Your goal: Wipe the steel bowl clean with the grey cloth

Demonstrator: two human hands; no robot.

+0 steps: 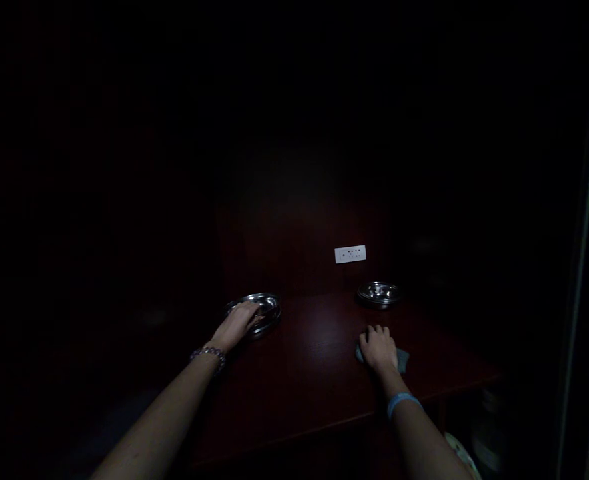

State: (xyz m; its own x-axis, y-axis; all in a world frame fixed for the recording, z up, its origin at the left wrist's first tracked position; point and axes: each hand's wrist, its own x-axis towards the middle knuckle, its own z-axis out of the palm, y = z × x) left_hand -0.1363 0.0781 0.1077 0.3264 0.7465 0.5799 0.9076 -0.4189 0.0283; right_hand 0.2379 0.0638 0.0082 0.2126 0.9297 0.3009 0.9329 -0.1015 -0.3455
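Observation:
A stack of shiny round metal bowls [269, 301] stands on the left part of the dark red wooden tabletop [309, 380]. My left hand [238, 323] reaches over its near side, fingers bent at the rim and closed on it; the fingertips are partly lost in shadow. Under my right hand [378, 347] lies a blue-grey cloth [402, 360], pressed against the tabletop with the fingers curled over it. Behind that hand sits a second stack of metal bowls [379, 293], which nothing touches.
A white socket panel [350, 254] is set in the dark back wall above the tabletop. Below the front edge at right, dim objects [487, 433] show in an open space. A pale vertical edge [581, 233] runs along the far right. Much of the scene is very dark.

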